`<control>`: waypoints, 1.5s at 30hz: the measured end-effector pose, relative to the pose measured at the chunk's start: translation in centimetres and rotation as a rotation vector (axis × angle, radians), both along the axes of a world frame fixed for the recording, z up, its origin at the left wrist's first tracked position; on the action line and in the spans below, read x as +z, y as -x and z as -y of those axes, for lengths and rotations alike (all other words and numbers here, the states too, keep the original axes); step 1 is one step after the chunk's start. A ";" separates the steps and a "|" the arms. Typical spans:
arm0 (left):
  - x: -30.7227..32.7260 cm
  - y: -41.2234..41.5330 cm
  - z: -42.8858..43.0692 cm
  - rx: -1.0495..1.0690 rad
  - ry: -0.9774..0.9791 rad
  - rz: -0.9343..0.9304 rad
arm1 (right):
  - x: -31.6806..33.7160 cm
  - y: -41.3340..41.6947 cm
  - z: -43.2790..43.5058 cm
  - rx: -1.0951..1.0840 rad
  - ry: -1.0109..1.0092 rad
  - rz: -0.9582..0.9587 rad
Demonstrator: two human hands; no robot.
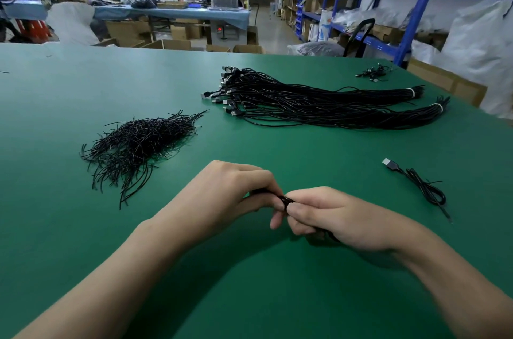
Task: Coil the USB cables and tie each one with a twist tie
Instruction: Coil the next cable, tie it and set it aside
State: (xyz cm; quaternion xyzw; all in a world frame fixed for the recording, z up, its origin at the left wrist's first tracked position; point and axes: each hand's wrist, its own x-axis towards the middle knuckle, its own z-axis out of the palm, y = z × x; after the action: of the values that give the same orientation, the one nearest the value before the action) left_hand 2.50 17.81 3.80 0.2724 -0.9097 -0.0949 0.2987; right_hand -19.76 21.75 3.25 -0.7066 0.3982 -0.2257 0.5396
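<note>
Curled tight: fingers [298, 216] of the right hand [336, 217] and of the left hand [236, 194], meeting at lower centre of the frame and pinching a small black cable [287, 199] between them. Mostly hidden inside both grips. Presence of a tie round it: cannot tell.

Judged step: securing one gathered coil, probably at the tying stage. Next move calls for holding the loops steady in one hand and turning the tie ends with the other, firmly enough to keep the coil from springing open.

Pose: both hands close over the green table [69, 105], knuckles up, wrists bent inward, forearms entering from the lower left and lower right corners.

Left of centre: loose heap of twist ties [136, 144], well apart from the hands. Upper centre to upper right: long bundles of uncoiled cables [319, 102], banded at the right-hand ends. Right of the hands, mid-height: one coiled cable with plug [427, 188], lying alone.
</note>
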 end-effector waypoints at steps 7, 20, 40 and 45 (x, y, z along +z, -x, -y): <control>-0.1 0.1 -0.1 0.074 -0.003 0.029 | -0.2 0.3 0.7 -0.131 0.140 0.002; 0.1 0.1 -0.2 0.104 0.032 -0.076 | -0.7 0.8 0.7 -0.108 0.013 0.003; 0.7 0.4 -0.9 0.103 0.214 0.002 | -1.3 0.9 1.0 -0.021 -0.173 0.170; 0.1 0.3 -0.6 0.165 0.172 0.127 | -1.2 0.2 1.1 -0.201 0.366 -0.287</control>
State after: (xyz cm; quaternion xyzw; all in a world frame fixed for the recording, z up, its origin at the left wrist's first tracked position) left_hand 2.24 18.41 3.87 0.3254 -0.9059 0.0257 0.2697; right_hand -19.95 20.70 2.05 -0.7743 0.4915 -0.2438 0.3155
